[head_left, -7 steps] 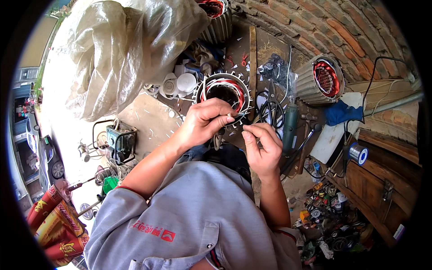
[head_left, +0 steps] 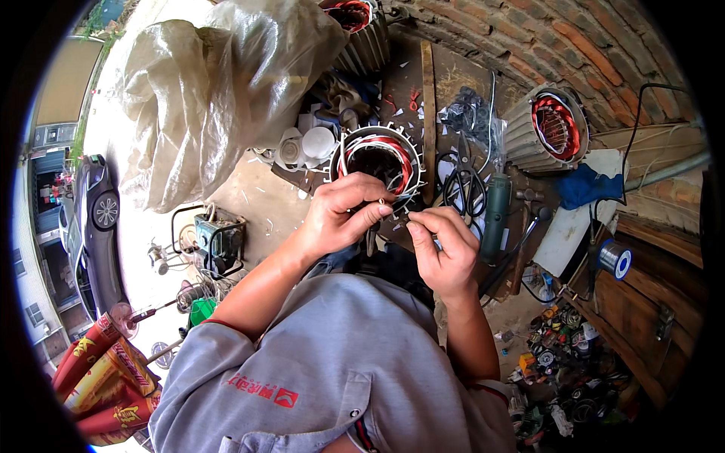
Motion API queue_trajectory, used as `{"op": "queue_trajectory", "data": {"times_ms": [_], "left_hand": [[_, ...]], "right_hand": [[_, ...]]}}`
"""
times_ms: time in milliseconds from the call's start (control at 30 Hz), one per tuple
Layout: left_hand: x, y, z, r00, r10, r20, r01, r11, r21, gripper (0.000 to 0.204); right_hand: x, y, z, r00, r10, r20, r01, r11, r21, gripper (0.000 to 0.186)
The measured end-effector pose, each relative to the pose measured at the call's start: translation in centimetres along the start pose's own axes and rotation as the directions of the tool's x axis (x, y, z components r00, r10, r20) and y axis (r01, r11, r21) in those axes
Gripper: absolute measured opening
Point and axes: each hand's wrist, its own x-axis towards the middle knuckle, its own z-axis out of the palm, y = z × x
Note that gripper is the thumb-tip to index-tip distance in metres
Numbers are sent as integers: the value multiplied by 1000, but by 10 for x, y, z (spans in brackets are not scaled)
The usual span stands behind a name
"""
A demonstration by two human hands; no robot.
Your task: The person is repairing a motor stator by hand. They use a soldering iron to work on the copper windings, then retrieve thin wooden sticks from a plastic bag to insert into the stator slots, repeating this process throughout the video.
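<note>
An electric motor stator (head_left: 414, 140) stands upright in front of me, with red and white windings around its dark bore. Over its near rim, my left hand (head_left: 343, 215) is closed in a pinch, thumb against forefinger. A small pale piece (head_left: 383, 202) shows at those fingertips, too tiny to name surely. Just to the right, my right hand (head_left: 445, 245) also pinches, its fingertips a short gap from the left ones. What it holds, if anything, is too small to make out. Black-handled scissors (head_left: 462, 185) lie beyond the right hand.
A green power tool (head_left: 495, 215) and a hammer (head_left: 521, 234) lie at right. Another finned stator (head_left: 529, 136) rests near the brick wall (head_left: 559, 45). A solder spool (head_left: 615, 259) hangs farther right. Plastic sheeting (head_left: 219, 98) bulges at left, above a wooden strip's level (head_left: 428, 98).
My view has shifted slightly, so the bench things sit a little farther right. Both hands keep their pinch near the stator's rim. Outside at left, a dark car appears larger and higher.
</note>
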Motion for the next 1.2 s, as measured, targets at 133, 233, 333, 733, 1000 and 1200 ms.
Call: {"op": "queue_trajectory", "data": {"times_ms": [133,233,333,733,1000,1200], "left_hand": [[8,-1,8,994,-60,-89,65,997,49,14],[31,9,9,786,-618,-18,610,779,-143,21],[53,2,8,743,-660,110,665,747,-13,26],[35,22,-3,767,-628,132,586,770,252,26],[39,6,-1,748,-651,129,616,754,230,32],[7,55,-60,902,-272,336,150,926,346,55]], "right_hand": [[0,4,-3,997,72,-10,-72,997,-9,11],[0,8,0,979,201,-45,-202,979,-15,10],[0,17,6,943,329,-53,-324,943,74,13],[18,30,27,899,436,-30,-432,897,93,14],[24,34,28,925,378,-25,-378,925,-23,11],[-4,17,17,852,494,-176,-456,864,214,14]]}}
